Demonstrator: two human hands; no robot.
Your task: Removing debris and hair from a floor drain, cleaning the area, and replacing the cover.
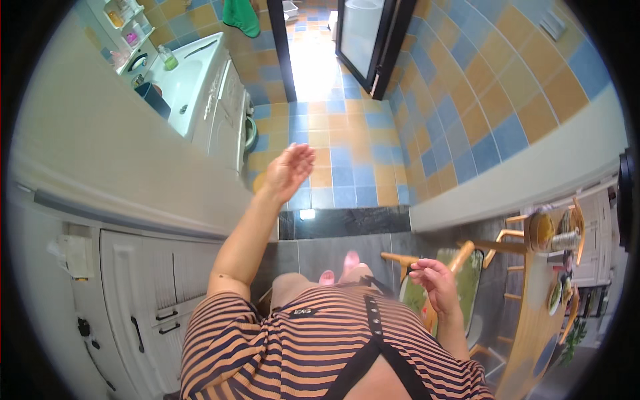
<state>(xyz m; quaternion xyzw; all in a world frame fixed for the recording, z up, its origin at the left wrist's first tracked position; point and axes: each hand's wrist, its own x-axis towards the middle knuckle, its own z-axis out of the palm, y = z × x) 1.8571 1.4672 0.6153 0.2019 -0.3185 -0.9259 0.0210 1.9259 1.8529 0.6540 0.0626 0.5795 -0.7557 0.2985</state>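
Observation:
My left hand (291,171) is stretched forward in mid-air with nothing in it, its palm turned inward and its fingers extended. Beneath it lies the blue and tan tiled floor (322,170) of a washroom. At my right side, my bare right hand (436,286) hovers with loosely bent fingers. The nearest thing to it is a wooden chair (462,256) with a green seat cushion (472,282), partly hidden by my hand and forearm. A dark stone threshold (360,222) crosses the doorway in front of my feet in pink footwear (351,259).
On the left stands a white vanity with a basin (187,82), bearing a soap bottle (169,59). A glass door (361,40) in a black frame stands open ahead. White cabinets (150,280) are at lower left; a wooden dining table (530,310) is at right.

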